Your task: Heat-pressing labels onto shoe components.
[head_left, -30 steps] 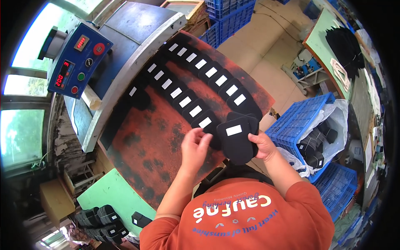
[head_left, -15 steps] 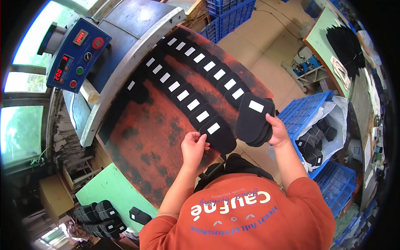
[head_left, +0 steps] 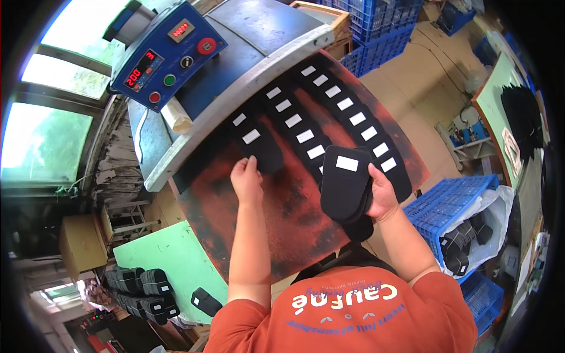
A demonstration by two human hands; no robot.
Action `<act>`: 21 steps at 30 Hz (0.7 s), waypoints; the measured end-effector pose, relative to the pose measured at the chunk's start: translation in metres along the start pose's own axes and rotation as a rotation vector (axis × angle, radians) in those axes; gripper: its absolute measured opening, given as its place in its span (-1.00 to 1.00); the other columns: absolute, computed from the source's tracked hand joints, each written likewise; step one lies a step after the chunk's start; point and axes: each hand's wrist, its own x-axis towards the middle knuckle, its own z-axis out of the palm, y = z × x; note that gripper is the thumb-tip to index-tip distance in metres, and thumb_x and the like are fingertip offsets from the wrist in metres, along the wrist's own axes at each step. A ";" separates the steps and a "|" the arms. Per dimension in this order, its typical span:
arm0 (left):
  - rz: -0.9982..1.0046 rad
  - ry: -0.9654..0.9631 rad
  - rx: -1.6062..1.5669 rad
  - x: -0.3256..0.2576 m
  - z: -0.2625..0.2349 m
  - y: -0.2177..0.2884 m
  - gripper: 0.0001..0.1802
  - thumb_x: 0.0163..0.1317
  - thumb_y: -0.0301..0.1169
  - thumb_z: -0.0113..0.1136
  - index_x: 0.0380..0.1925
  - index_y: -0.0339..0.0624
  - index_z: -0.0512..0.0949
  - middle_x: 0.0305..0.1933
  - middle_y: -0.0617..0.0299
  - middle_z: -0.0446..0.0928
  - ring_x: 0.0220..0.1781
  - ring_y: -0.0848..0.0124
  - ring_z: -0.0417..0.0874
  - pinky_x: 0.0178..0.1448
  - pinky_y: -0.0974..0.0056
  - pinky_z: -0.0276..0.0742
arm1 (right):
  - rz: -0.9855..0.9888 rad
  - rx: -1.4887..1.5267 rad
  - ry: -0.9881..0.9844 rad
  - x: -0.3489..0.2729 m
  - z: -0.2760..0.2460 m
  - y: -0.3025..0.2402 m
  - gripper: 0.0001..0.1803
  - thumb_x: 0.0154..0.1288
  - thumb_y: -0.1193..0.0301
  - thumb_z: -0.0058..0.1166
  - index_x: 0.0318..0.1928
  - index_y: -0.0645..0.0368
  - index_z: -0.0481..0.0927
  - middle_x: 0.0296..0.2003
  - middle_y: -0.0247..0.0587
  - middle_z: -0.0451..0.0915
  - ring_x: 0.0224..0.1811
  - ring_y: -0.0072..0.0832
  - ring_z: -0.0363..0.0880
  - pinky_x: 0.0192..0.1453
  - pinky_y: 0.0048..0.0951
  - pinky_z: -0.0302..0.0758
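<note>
Rows of black rounded fabric pads [head_left: 369, 136], each with a small white label, lie overlapping on a red-and-black worn work surface. My right hand [head_left: 384, 195] grips a small stack of the same pads [head_left: 344, 191] by its right edge, held above the surface. That stack covers the near end of the middle row. My left hand [head_left: 248, 181] has its fingers pinched together at the lower left edge of a labelled pad [head_left: 268, 152] in the left row. This pad overlaps another pad [head_left: 239, 119] behind it.
A blue control box [head_left: 170, 56] with lit displays and buttons stands at the far left beside a pale-edged press plate [head_left: 241, 88]. On the right is a blue crate [head_left: 453, 197] holding bagged black pads. More pads [head_left: 154, 282] are stacked by a green table [head_left: 170, 259].
My left hand has moved from the middle row's near end to the left row, where a second pad now lies. The stack in my right hand now overlaps the middle row in view. The view has shifted.
</note>
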 end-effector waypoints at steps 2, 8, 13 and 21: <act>0.021 0.060 0.074 0.030 -0.002 0.008 -0.88 0.19 -0.45 0.14 -0.41 -0.29 0.44 -0.63 0.39 0.33 -0.70 0.65 0.29 -0.69 0.53 0.16 | 0.047 -0.038 0.015 0.014 -0.002 0.006 -0.44 0.34 0.22 -0.18 0.25 0.27 0.18 0.19 0.03 0.31 0.22 -0.13 0.31 0.32 -0.07 0.20; 0.126 0.092 0.523 0.034 0.001 0.013 -0.70 0.14 -0.43 0.19 -0.20 -0.46 0.48 -0.49 0.24 0.49 -0.60 0.53 0.45 -0.59 0.45 0.34 | 0.080 -0.183 0.085 0.051 0.004 0.031 -0.57 0.34 0.40 -0.11 0.19 0.22 0.25 0.08 -0.07 0.42 0.10 -0.25 0.44 0.20 -0.16 0.38; -0.014 -0.376 0.398 -0.024 0.012 0.019 -0.74 0.05 -0.48 0.26 -0.24 -0.35 0.53 -0.44 0.30 0.54 -0.50 0.62 0.47 -0.43 0.49 0.39 | 0.046 -0.307 0.116 0.072 -0.001 0.038 -0.59 0.36 0.32 -0.11 0.15 0.22 0.28 0.04 -0.16 0.43 0.09 -0.35 0.44 0.17 -0.24 0.42; 0.098 0.089 0.232 0.032 -0.006 -0.001 -0.73 0.12 -0.44 0.21 -0.24 -0.42 0.48 -0.52 0.28 0.46 -0.63 0.58 0.42 -0.59 0.50 0.33 | 0.061 -0.143 0.053 0.072 0.003 0.029 -0.44 0.41 0.09 -0.33 0.22 0.24 0.23 0.14 -0.06 0.36 0.17 -0.24 0.38 0.25 -0.17 0.32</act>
